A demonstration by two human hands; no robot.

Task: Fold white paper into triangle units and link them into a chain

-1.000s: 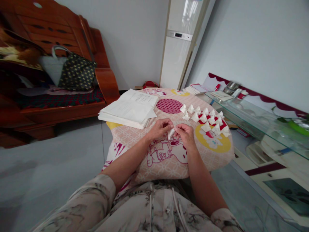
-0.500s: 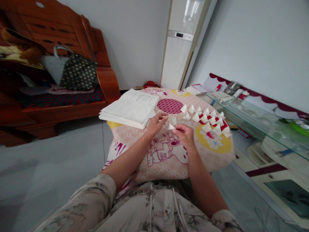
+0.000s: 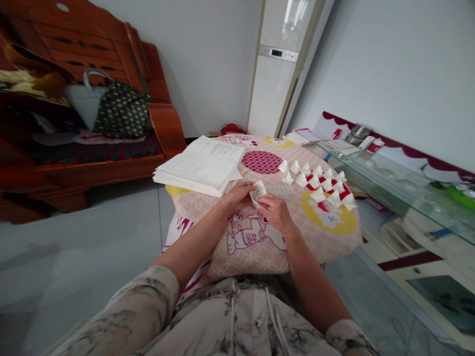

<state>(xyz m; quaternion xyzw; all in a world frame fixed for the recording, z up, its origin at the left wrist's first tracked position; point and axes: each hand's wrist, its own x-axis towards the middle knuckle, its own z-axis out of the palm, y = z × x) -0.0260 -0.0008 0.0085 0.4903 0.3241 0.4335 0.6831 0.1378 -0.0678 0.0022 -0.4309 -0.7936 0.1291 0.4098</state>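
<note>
A small folded white paper piece (image 3: 258, 190) is pinched between my left hand (image 3: 237, 193) and my right hand (image 3: 273, 211), low over the cartoon-print cloth of the round table (image 3: 260, 247). Both hands have their fingers closed on it. A stack of white paper sheets (image 3: 200, 165) lies just behind my left hand. Several folded white paper triangles (image 3: 319, 183) stand in rows to the right of my hands, on the yellow and red print.
A red wooden bench (image 3: 92, 163) with a dark dotted bag (image 3: 120, 109) stands at the left. A tall white air conditioner (image 3: 276, 69) is behind the table. A glass shelf (image 3: 389, 183) with booklets and small items runs along the right.
Both hands have moved left and down toward the paper stack with the paper piece. The piece now looks flatter and wider between the fingers.
</note>
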